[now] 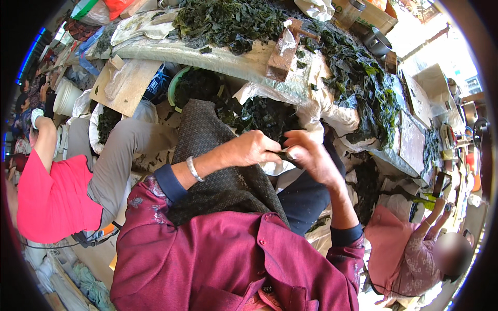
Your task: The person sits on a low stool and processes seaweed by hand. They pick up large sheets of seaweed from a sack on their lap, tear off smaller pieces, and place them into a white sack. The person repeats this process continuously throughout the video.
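Note:
Over my lap, my left hand [255, 147] pinches a small dark strip [287, 154] that looks like kelp. My right hand [313, 155], partly blurred, has its fingers and thumb on the strip's other end. A silver bracelet circles my left wrist. Just beyond my hands, an open white sack [309, 112] holds a pile of dark green seaweed [268, 116]. A patterned dark apron [202, 144] covers my left leg. The fingers hide most of the strip.
A workbench [241, 58] carries heaped seaweed [229, 19], a brown wooden block [284, 54] and a metal mug [377, 41]. Beneath its edge stands a green basin [175, 89] with seaweed. A person in pink [62, 194] sits at left; another person [420, 252] works at right.

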A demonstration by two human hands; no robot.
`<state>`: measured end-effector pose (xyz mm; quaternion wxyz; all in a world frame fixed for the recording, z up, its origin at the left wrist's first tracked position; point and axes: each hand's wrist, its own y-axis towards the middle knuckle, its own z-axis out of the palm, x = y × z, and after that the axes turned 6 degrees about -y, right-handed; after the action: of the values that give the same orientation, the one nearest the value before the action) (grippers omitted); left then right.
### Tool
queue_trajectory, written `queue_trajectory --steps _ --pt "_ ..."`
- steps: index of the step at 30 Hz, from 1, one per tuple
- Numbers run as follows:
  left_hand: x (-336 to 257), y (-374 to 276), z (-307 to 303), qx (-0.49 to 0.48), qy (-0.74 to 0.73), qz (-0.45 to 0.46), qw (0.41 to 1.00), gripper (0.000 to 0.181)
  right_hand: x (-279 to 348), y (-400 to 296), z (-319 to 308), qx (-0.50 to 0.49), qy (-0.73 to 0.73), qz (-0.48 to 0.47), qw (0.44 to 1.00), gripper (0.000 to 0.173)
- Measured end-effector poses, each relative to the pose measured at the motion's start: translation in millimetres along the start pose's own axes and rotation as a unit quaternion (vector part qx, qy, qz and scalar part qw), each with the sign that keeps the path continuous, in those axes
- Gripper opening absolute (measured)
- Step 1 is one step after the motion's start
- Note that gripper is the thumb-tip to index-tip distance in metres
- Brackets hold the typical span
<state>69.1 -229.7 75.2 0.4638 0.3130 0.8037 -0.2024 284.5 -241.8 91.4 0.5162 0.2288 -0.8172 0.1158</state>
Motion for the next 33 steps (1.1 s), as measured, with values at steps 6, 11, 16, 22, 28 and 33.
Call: queue_trajectory --steps 6,11,16,22,28,33 --pt "3 -5 -29 -0.072 -0.140 0.015 0.987 0.026 -2 8 -5 0.043 -0.085 0.025 0.995 0.020" --pt "50 11 -54 -0.146 -0.259 0.018 0.955 0.020 -16 51 -18 -0.091 -0.114 0.000 0.989 0.021" --pt "53 70 -112 -0.290 -0.310 0.008 0.905 0.015 -43 148 -38 -0.214 -0.103 -0.054 0.970 0.018" --pt "88 137 -145 -0.430 -0.092 0.120 0.890 0.011 -54 218 -48 -0.323 -0.196 -0.048 0.924 0.022" --pt "129 153 -140 -0.503 0.022 0.011 0.864 0.012 -57 205 -52 -0.270 -0.285 0.038 0.919 0.027" --pt "110 108 -140 -0.377 -0.115 0.063 0.917 0.015 17 143 -43 -0.191 -0.483 -0.083 0.851 0.034"
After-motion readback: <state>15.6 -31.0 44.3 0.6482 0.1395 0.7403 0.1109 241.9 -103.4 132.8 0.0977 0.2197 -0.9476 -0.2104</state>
